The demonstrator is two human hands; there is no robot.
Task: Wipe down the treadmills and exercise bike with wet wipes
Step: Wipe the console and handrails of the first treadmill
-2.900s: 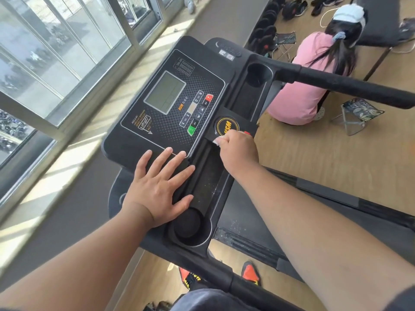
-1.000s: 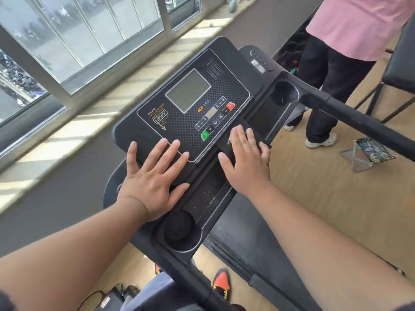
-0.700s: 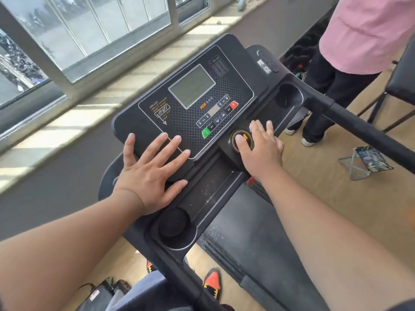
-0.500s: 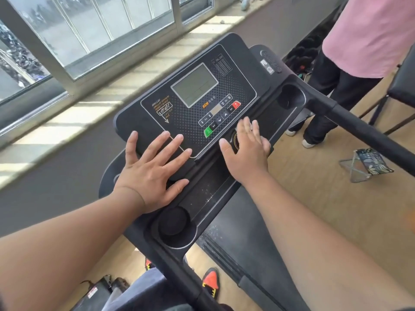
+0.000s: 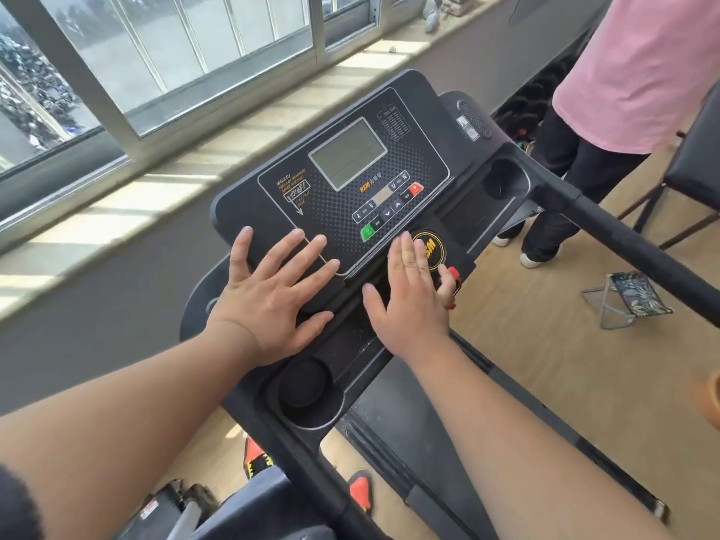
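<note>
Since half a second ago, the right hand (image 5: 409, 302) has been drawn back toward the body along the treadmill console (image 5: 436, 122), so that the round yellow-ringed emblem (image 5: 430, 247) and the red safety key (image 5: 454, 276), previously covered, are now exposed just beyond its fingertips. No wet wipe can be seen; if one is pressed under the right palm, it is hidden. The right hand is laid flat with straight fingers, grasping nothing visible. The left hand (image 5: 272, 294) has been kept where it was, spread flat and released on the console's lower left corner, bracing it.

To do this stroke well, even downward pressure should probably be kept through the flat palm, the pass overlapped into the recessed tray (image 5: 350, 344) beside the wrist, where pale dust specks are visible, and the raised buttons (image 5: 383, 210) ahead of the fingers skirted lightly.

The console is matte black plastic with a dotted texture around a smooth grey display (image 5: 346, 153); a round cup holder (image 5: 306, 387) sits near the left wrist. A person in a pink shirt (image 5: 639, 72) stands well beyond the right hand.
</note>
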